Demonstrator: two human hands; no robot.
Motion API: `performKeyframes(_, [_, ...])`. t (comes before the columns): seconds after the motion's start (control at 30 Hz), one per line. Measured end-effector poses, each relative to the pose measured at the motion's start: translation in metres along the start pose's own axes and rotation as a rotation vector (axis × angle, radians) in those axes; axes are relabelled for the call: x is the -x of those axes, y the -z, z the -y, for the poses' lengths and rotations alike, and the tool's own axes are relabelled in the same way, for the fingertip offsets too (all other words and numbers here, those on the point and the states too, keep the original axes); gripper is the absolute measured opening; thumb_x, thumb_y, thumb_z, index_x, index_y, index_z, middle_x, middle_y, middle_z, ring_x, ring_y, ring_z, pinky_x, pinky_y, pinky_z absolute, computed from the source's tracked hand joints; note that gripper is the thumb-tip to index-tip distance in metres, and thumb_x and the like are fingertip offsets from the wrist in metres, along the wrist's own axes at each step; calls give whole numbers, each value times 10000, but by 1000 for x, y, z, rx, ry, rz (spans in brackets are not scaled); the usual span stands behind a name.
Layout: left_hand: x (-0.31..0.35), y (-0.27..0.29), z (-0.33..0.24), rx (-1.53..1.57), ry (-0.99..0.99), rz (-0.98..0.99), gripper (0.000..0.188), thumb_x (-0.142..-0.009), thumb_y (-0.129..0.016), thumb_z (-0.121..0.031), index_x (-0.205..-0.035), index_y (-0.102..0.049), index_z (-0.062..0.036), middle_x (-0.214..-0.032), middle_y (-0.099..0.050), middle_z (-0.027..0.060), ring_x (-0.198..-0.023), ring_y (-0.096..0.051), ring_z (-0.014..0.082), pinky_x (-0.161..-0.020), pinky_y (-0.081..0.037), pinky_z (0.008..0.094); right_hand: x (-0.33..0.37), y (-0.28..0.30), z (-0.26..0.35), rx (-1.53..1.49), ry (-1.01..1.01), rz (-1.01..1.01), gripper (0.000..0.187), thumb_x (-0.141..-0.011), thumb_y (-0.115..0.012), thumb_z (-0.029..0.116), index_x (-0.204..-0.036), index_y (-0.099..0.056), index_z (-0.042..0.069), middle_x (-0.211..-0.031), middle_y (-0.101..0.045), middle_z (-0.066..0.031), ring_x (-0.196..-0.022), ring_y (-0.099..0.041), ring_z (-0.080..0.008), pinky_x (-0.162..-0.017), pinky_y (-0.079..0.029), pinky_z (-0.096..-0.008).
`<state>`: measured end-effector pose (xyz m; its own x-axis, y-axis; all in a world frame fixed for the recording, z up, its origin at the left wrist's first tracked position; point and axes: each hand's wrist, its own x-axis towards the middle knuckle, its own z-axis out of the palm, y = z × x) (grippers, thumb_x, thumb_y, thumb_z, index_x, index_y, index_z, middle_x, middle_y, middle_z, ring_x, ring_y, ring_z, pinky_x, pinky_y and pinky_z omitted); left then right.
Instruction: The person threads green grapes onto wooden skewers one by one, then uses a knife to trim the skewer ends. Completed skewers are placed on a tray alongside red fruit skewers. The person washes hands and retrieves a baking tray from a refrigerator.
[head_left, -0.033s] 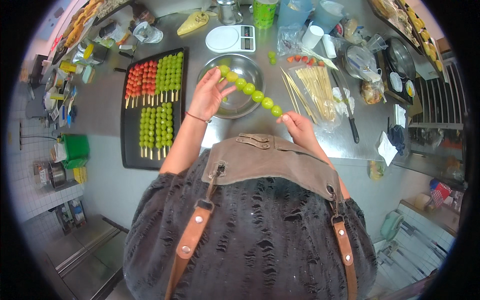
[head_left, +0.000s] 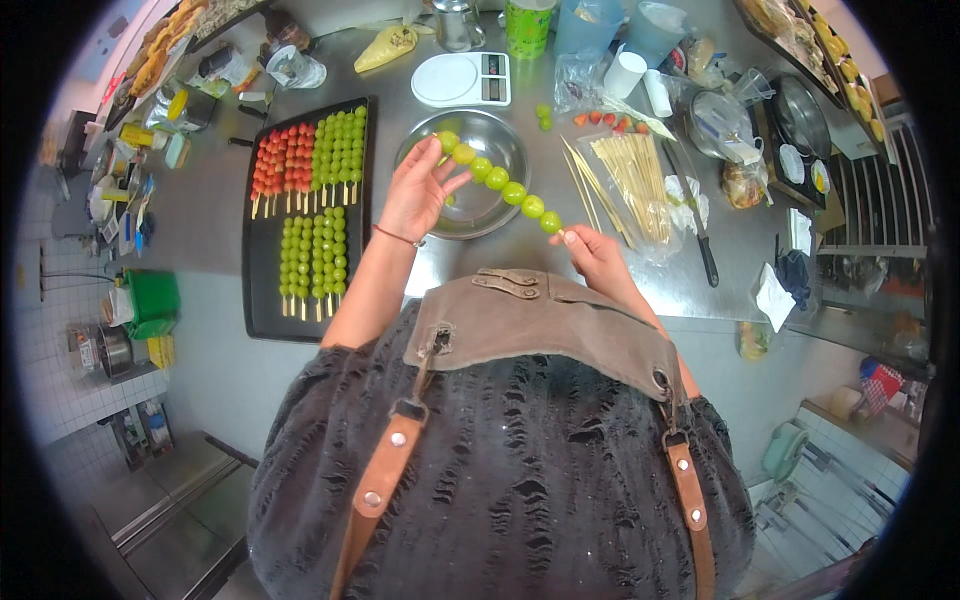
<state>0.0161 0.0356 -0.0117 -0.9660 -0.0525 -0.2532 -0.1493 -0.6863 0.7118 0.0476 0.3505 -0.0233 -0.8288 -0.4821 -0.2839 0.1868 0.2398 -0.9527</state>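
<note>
A skewer of green grapes [head_left: 497,178] stretches slantwise between my hands, over the steel bowl [head_left: 520,150]. My left hand [head_left: 415,190] pinches the grape at its far left end. At the lower right end my right hand [head_left: 592,250] grips the stick just beyond the last grape. Inside the bowl lies at least one loose grape [head_left: 449,200], partly hidden by my fingers. To the left, a dark baking tray [head_left: 262,280] carries rows of finished-looking skewers: red strawberry-like fruit [head_left: 285,160] and green grapes [head_left: 338,145], sticks pointing toward me.
Behind the bowl sits a white kitchen scale [head_left: 447,79]. Two loose grapes [head_left: 544,116] and cut strawberries [head_left: 610,121] lie to its right. A bag of wooden skewers [head_left: 635,180] and a knife [head_left: 706,250] rest on the right. A piping bag [head_left: 386,47] lies at the back.
My right hand and the skewer's lower right end have shifted very slightly left. My left hand has stayed in place.
</note>
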Motion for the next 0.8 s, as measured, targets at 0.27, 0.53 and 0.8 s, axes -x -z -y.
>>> performKeyframes(0.27, [-12, 3, 1, 97, 23, 21, 369, -1065, -437, -336, -1277, -511, -43, -1319, -566, 137, -1231, -571, 263, -947, -541, 376, -4, 0, -20, -340, -21, 109, 263, -1039, -496, 154, -1243, -589, 17, -926, -638, -16, -781, -535, -95, -730, -464, -248])
performKeyframes(0.53, [-4, -10, -3, 170, 55, 132, 528, -1080, -297, -419, -1400, -423, -20, -1477, -454, 173, -1356, -462, 284, -1080, -445, 467, -7, -3, -23, -336, -89, 56, 210, -1011, -561, 121, -1187, -611, 18, -896, -643, -22, -768, -532, -90, -711, -456, -244])
performKeyframes(0.8, [5, -20, -5, 270, 65, 217, 738, -1027, -194, -611, -1457, -372, -38, -1521, -396, 170, -1396, -402, 298, -1121, -366, 562, -10, -10, -18, -268, -114, 128, 181, -1022, -552, 153, -1135, -622, 30, -859, -648, -9, -691, -528, -73, -635, -450, -232])
